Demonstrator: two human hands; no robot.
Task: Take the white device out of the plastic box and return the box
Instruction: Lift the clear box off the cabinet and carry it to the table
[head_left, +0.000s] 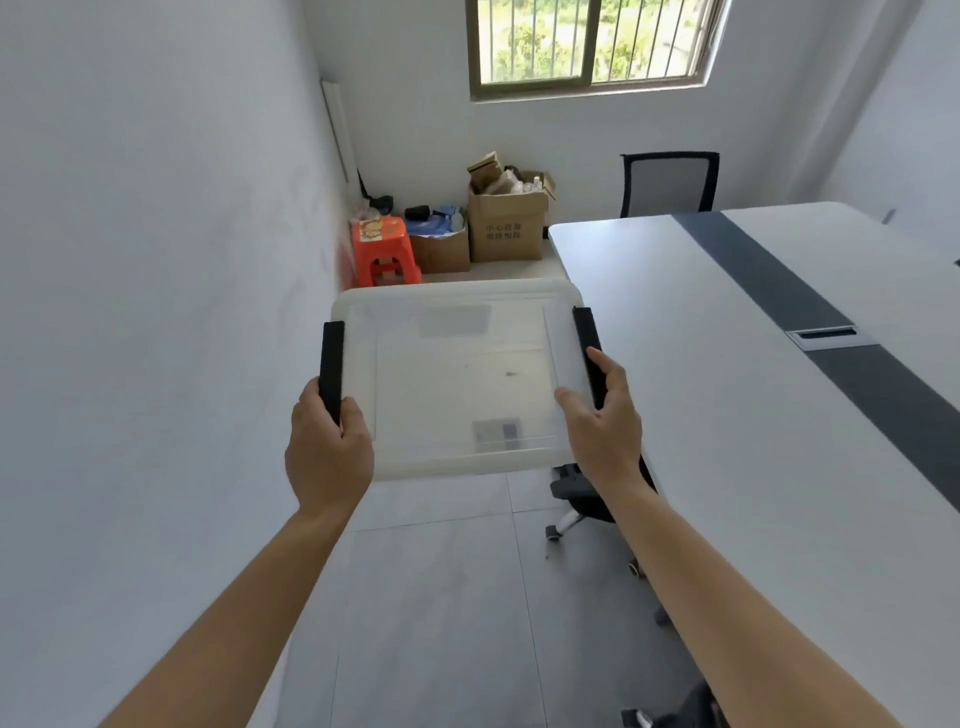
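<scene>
I hold a translucent plastic box (457, 364) with a white lid in the air over the floor, between the left wall and the table. My left hand (327, 447) grips its black left latch (331, 364). My right hand (602, 421) grips the black right latch (586, 343). Through the lid only faint grey labels show. No white device is visible inside the box or anywhere else in view.
A large white table (727, 395) with a dark strip runs along the right. An office chair base (582, 504) stands under its near edge, another chair (670, 184) at its far end. Cardboard boxes (506, 223) and an orange stool (384, 252) fill the far corner.
</scene>
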